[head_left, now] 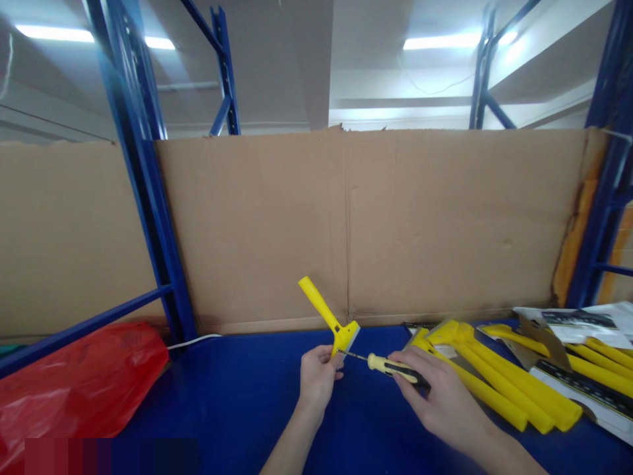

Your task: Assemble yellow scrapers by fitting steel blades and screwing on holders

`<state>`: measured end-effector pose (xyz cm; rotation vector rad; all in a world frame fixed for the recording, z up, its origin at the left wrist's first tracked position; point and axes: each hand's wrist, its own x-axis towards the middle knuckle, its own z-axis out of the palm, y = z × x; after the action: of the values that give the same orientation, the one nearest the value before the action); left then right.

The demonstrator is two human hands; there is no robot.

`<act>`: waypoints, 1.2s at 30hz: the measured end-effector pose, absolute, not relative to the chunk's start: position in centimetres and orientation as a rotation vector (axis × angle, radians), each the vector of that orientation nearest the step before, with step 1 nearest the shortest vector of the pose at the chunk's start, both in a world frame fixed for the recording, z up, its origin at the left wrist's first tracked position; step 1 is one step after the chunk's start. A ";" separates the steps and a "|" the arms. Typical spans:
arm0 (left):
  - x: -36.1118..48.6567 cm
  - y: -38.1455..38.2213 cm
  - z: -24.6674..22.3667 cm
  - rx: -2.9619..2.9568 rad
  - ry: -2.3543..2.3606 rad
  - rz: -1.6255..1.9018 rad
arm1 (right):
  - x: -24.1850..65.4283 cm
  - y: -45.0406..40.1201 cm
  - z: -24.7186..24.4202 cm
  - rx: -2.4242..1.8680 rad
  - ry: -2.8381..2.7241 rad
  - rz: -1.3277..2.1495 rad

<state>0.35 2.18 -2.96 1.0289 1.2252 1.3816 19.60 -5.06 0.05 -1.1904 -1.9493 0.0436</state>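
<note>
My left hand [318,379] grips a yellow scraper [322,307] by one end of its wide head, above the blue surface. Its tubular handle points up and to the left, and a pale metal strip runs along the head's right edge. In my right hand [440,389] is a screwdriver [390,368] with a cream and black handle. The screwdriver's shaft points left, and its tip meets the scraper's head close to my left fingertips. Whether the tip sits in a screw is too small to tell.
Several yellow scrapers [499,376] lie in a pile at the right, beside printed packaging [583,389]. A red plastic bag [84,376] is at the left. Behind the blue shelf surface [237,396] stands a cardboard sheet [267,231], between blue rack posts [158,218].
</note>
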 end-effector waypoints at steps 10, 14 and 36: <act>0.3 2.7 -3.8 1.136 1.319 1.414 | 19.1 -4.7 -0.1 -1.161 -1.892 0.002; 0.2 2.8 -4.0 1.160 1.363 1.426 | 18.6 -4.6 -0.7 -1.170 -1.783 0.016; -0.5 3.2 -4.3 1.269 1.467 1.369 | 19.4 -3.4 -2.1 -1.391 -1.541 0.506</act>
<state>-0.48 3.19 -4.34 1.2694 1.4668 1.3692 19.43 -3.39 -2.12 -1.3913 -1.5406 0.5058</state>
